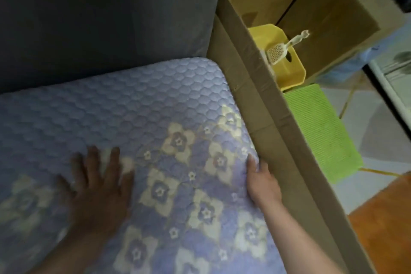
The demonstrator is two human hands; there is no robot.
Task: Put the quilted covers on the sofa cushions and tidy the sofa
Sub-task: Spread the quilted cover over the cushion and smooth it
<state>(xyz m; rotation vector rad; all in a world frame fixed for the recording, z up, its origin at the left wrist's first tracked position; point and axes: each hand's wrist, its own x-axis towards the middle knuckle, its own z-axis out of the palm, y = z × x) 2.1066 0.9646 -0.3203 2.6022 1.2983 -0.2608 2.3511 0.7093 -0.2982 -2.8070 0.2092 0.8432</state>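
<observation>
Quilted cover (155, 118): one; left hand (97, 187) flat on top, right hand (262, 182) gripping edge.

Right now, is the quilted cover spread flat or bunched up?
Spread flat: the quilted cover lies smooth, without folds, under the flat left hand.

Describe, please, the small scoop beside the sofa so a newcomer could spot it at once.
Start at the tall brown cardboard panel along the sofa's right side. Just beyond it sits a yellow plastic bin. Leaning in that bin is the white slotted plastic scoop, the only pale, perforated thing there.
</observation>
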